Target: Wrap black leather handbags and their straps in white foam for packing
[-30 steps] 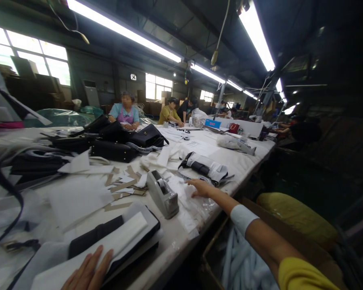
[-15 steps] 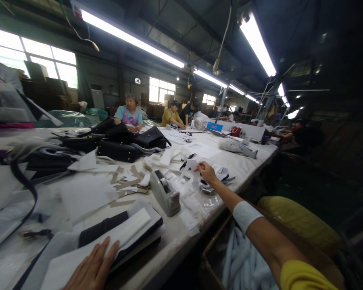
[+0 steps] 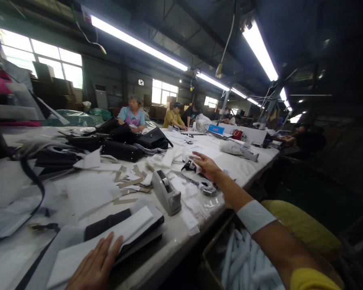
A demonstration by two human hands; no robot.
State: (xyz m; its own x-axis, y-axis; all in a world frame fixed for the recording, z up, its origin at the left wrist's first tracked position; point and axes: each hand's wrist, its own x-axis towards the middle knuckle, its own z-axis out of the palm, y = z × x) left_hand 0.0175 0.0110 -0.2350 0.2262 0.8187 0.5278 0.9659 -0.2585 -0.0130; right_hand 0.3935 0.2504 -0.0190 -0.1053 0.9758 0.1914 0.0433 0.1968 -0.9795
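My left hand [image 3: 98,262] lies flat, fingers stretched out, on a folded white sheet [image 3: 133,229] at the near edge of the table. Under that sheet is a black bag [image 3: 107,223], partly wrapped in pale paper, so most of it is hidden. My right hand [image 3: 210,167] reaches far forward over the table, its fingertips closed on a thin white sheet [image 3: 197,166]. Below it are a dark strap [image 3: 186,166] and a plastic-wrapped strap with metal hardware [image 3: 207,187]. Between my hands stands a grey tape dispenser [image 3: 166,193].
Black handbags [image 3: 121,149] are piled at the back left. Cardboard and paper strips [image 3: 133,181] lie beside the dispenser. A box of white rolls [image 3: 242,257] and a yellow sack [image 3: 296,225] sit below the table's right edge. Co-workers [image 3: 132,114] work across the table.
My right hand has turned slightly, and the white sheet in its fingers has come down over the dark strap. My left hand stays flat on the folded sheet. The view has shifted a little.
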